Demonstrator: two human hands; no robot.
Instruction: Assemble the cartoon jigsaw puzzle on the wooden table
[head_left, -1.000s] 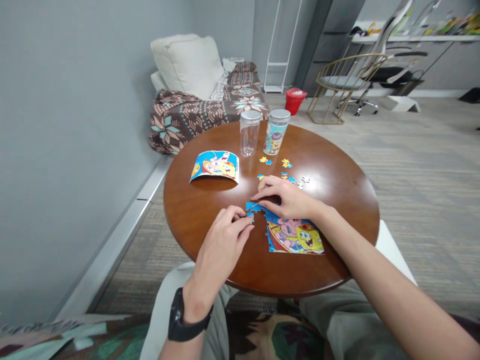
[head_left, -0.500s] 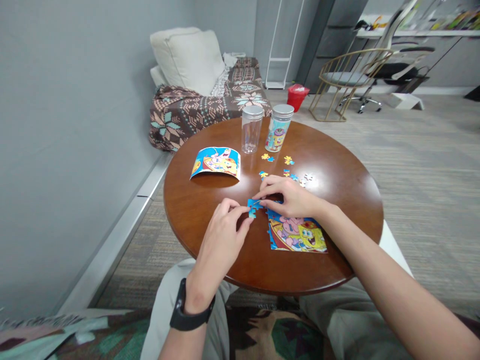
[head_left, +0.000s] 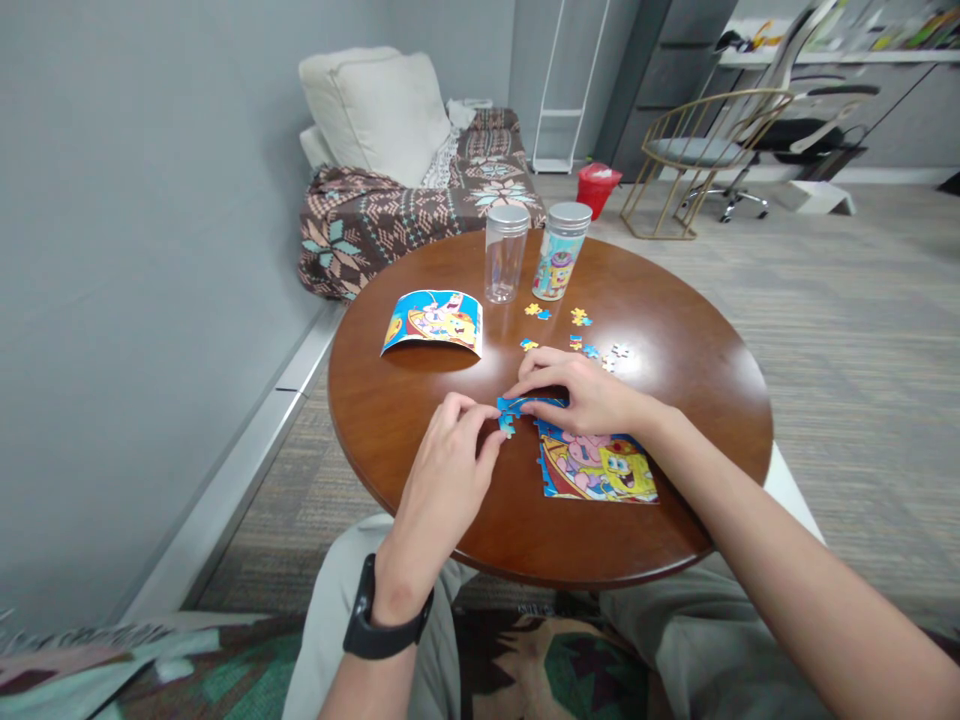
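A small joined group of blue puzzle pieces point(head_left: 507, 424) lies on the table at the upper left corner of a partly assembled cartoon jigsaw puzzle point(head_left: 600, 468). My left hand point(head_left: 452, 465) pinches the left edge of these blue pieces between thumb and fingertips. From the right, my right hand point(head_left: 581, 392) has its thumb and fingers closed on the top of the same group, covering part of it and the puzzle's upper edge. Loose puzzle pieces point(head_left: 576, 342) are scattered just beyond the right hand, several of them, some with the pale back up.
On the round brown table point(head_left: 420, 420) stand a clear jar point(head_left: 505, 262) and a cartoon-printed jar point(head_left: 559, 262), both silver-lidded. A curved picture sheet point(head_left: 435, 322) lies at the left. Behind are a patterned couch point(head_left: 405, 225), a red bin point(head_left: 597, 190) and a gold-framed chair point(head_left: 697, 155).
The view has shifted very slightly. Both hands stay in nearly the same place with their fingers on the blue pieces, and the other things on the table have not moved.
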